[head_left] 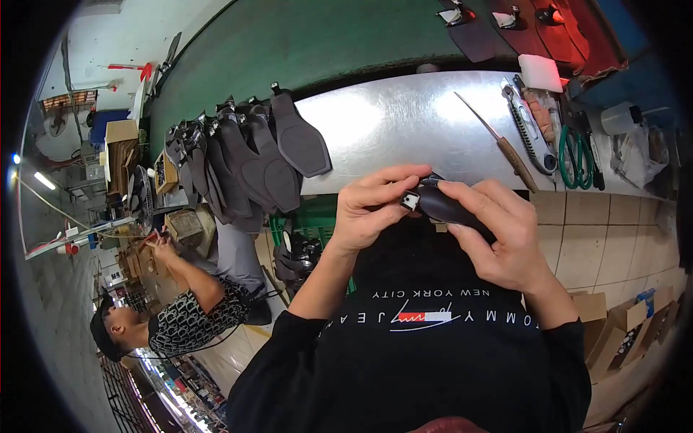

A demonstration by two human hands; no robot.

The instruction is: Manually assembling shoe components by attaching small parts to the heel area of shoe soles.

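Observation:
Close in front of my chest, at the near edge of the metal-topped bench (pixel 346 108), both hands hold a dark, smooth shoe part (pixel 442 205). My left hand (pixel 368 209) pinches its left end with thumb and fingers, where a small pale face with dark holes shows. Wrapped round the other end is my right hand (pixel 502 224), its thumb and index finger pressed on the dark surface. My fingers cover much of the piece. To the left, several dark grey shoe soles (pixel 303 141) with shiny black heels lie overlapped along the bench edge.
On the bench's right lie an awl (pixel 514 162), a utility knife (pixel 530 130) and green-handled scissors (pixel 575 159). More soles (pixel 469 40) sit under red light at the far right. Below are a green crate (pixel 317 224) and cardboard boxes (pixel 613 332). Another person (pixel 195 310) works at left.

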